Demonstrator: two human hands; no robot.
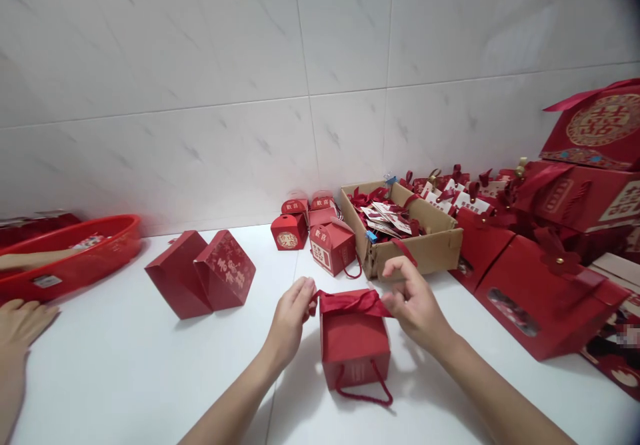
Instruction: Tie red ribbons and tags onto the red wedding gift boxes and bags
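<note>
A red gift box [354, 341] with a rope handle hanging over its near side stands on the white table in front of me. Across its top lies a dark red satin ribbon [353, 303]. On the box's left, my left hand [295, 308] pinches one end of the ribbon between thumb and fingers. At the right end of the ribbon is my right hand [413, 305], thumb and a finger closed on it while the index finger is raised and curled.
Small red boxes [333, 248] and a cardboard tray [415, 258] of ribbons and cards stand behind. Two red boxes [225, 271] are at left. Larger red gift boxes [545, 305] crowd the right. At far left, another person's hand [23, 325] rests near a red plastic basin [120, 245].
</note>
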